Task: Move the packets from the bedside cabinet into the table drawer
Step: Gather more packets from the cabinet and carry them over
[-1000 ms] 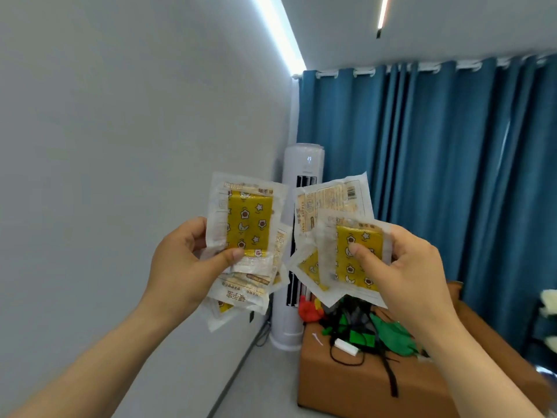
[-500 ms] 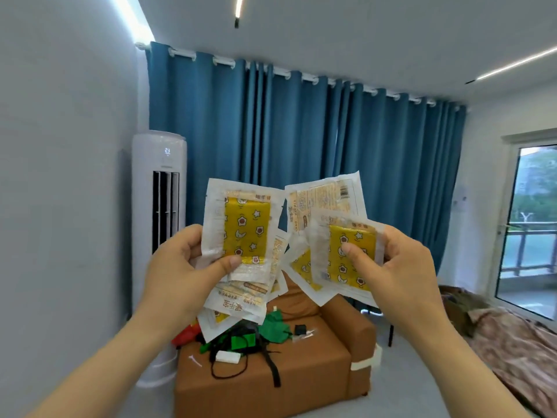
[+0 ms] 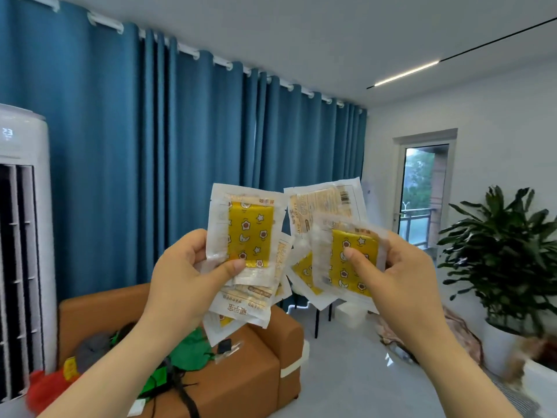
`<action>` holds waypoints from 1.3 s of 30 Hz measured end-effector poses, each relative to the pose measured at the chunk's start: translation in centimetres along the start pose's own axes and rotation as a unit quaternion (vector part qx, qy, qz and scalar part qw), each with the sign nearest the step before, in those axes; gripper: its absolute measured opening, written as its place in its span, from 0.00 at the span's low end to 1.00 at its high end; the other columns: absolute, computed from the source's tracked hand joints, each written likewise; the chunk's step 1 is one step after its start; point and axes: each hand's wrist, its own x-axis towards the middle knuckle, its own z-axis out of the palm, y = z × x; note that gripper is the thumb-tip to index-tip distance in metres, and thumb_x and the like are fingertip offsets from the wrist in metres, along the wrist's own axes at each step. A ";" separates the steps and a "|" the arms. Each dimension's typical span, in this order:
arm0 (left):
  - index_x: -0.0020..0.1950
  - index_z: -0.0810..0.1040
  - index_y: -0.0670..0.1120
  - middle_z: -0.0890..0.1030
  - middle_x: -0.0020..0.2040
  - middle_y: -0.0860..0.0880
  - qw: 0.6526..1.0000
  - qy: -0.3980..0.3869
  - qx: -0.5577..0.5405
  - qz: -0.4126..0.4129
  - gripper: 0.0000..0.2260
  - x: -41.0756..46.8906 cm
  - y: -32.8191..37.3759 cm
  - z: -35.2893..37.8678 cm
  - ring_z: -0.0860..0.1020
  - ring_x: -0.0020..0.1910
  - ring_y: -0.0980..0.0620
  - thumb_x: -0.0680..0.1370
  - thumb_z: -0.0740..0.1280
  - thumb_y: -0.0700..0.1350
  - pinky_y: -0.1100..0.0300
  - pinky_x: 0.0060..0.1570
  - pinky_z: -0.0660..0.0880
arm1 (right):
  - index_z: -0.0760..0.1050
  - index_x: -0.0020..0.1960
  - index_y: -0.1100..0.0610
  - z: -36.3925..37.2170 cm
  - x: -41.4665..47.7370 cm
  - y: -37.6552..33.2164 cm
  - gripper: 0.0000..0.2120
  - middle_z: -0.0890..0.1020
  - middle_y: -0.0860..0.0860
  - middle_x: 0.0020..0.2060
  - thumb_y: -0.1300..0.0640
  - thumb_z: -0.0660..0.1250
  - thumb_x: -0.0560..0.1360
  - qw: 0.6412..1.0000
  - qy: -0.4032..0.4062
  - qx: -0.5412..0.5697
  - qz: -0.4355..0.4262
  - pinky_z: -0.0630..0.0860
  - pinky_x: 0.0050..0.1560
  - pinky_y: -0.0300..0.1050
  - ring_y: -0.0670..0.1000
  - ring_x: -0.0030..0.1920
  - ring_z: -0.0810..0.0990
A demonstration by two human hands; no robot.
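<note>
Both hands are raised in front of me, each with a fanned bunch of white packets printed with yellow star-and-moon panels. My left hand [image 3: 184,279] grips several packets [image 3: 247,236], thumb pressed on the front one's lower edge. My right hand [image 3: 398,276] grips three packets [image 3: 352,251], thumb across the yellow panel of the front one; the rear one shows its printed back with a barcode. The bedside cabinet and the table drawer are out of view.
A brown sofa [image 3: 247,378] with green cloth, cables and small items stands below my hands. A white floor air conditioner [image 3: 21,236] is at the left, blue curtains [image 3: 135,161] behind. A potted plant [image 3: 506,260] and a glass door [image 3: 422,191] are at the right. Grey floor lies between.
The view has swung to the right: the air conditioner slid to the left edge and the plant and door came into sight. Both hands keep the same hold on the packets.
</note>
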 end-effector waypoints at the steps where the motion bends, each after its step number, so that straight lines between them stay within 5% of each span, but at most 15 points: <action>1: 0.47 0.80 0.52 0.84 0.43 0.62 1.000 -0.008 -0.003 0.002 0.13 1.0 -0.6 1.4 0.82 0.43 0.62 0.68 0.76 0.38 0.66 0.40 0.79 | 0.77 0.49 0.43 -0.3 0.8 1.3 0.09 0.82 0.40 0.40 0.56 0.71 0.73 1.000 0.009 -0.009 0.004 0.79 0.41 0.34 0.40 0.44 0.81; 11: 0.50 0.81 0.52 0.85 0.46 0.58 0.998 -0.060 -0.036 -0.003 0.14 9.8 -8.2 13.5 0.83 0.46 0.58 0.67 0.76 0.42 0.56 0.46 0.80 | 0.81 0.51 0.48 -1.9 6.8 13.6 0.08 0.84 0.44 0.40 0.56 0.71 0.73 0.997 0.038 -0.051 0.053 0.82 0.41 0.43 0.44 0.42 0.82; 19: 0.48 0.80 0.52 0.84 0.44 0.60 0.993 -0.094 -0.065 0.005 0.12 17.8 -15.8 21.0 0.83 0.43 0.60 0.67 0.76 0.43 0.62 0.40 0.79 | 0.78 0.48 0.44 -0.1 11.8 21.8 0.08 0.84 0.45 0.40 0.56 0.71 0.73 0.991 0.069 -0.093 0.062 0.82 0.41 0.40 0.43 0.42 0.82; 23: 0.47 0.80 0.54 0.84 0.43 0.63 0.988 -0.119 -0.101 0.006 0.13 23.2 -19.8 24.3 0.82 0.42 0.62 0.67 0.76 0.42 0.68 0.36 0.79 | 0.78 0.47 0.41 2.0 15.3 25.9 0.09 0.84 0.45 0.41 0.56 0.70 0.73 0.986 0.092 -0.122 0.063 0.82 0.43 0.44 0.44 0.43 0.82; 28: 0.47 0.80 0.54 0.84 0.44 0.62 0.978 -0.163 -0.131 0.005 0.12 28.8 -24.4 29.0 0.82 0.42 0.61 0.67 0.76 0.43 0.61 0.40 0.78 | 0.77 0.44 0.37 3.8 18.5 30.7 0.13 0.84 0.42 0.41 0.57 0.71 0.73 0.977 0.122 -0.155 0.077 0.82 0.44 0.49 0.44 0.43 0.83; 33: 0.47 0.80 0.53 0.83 0.43 0.63 0.965 -0.202 -0.168 -0.014 0.12 31.6 -27.9 34.7 0.82 0.41 0.63 0.68 0.76 0.42 0.70 0.33 0.77 | 0.79 0.44 0.42 3.5 20.3 35.6 0.08 0.85 0.47 0.40 0.57 0.71 0.73 0.965 0.140 -0.188 0.115 0.82 0.44 0.56 0.48 0.43 0.84; 39: 0.46 0.79 0.55 0.83 0.42 0.63 0.952 -0.240 -0.186 -0.027 0.12 34.4 -31.1 42.7 0.82 0.41 0.62 0.68 0.76 0.42 0.60 0.39 0.79 | 0.79 0.42 0.43 1.8 22.8 41.9 0.07 0.84 0.45 0.39 0.56 0.71 0.73 0.953 0.168 -0.219 0.126 0.82 0.42 0.57 0.48 0.41 0.83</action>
